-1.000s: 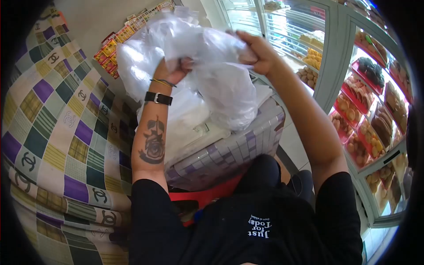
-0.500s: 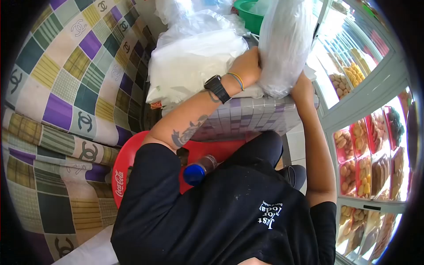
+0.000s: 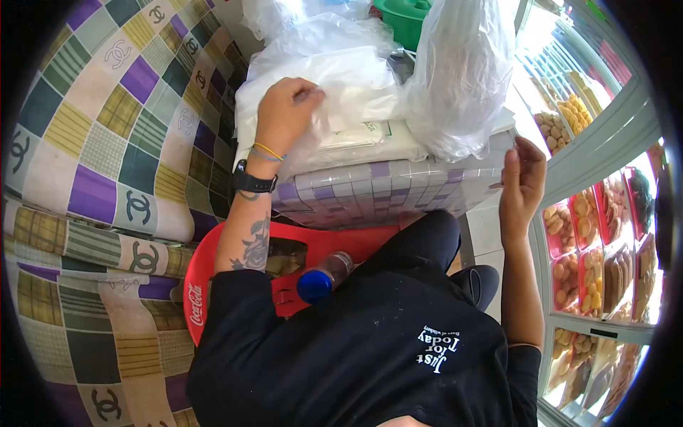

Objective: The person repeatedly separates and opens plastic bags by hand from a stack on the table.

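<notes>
left hand (image 3: 284,117): fingers curled, apparently pinching thin plastic film (image 3: 307,142) over the desk (image 3: 388,185). right hand (image 3: 523,188): loosely open, near the bulging clear bag (image 3: 462,89) on it.

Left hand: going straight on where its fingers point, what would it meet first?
Probably the bulging plastic bag on the right; the left hand seems above the flat white bags, though depth is unclear.

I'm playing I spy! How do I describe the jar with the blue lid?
Find the big red plastic chair with white Coca-Cola writing. Within its red shape, next to the person's black T-shirt, rests a see-through jar. Look for its round, bright blue lid, which stands out from the red and black around it.
</notes>
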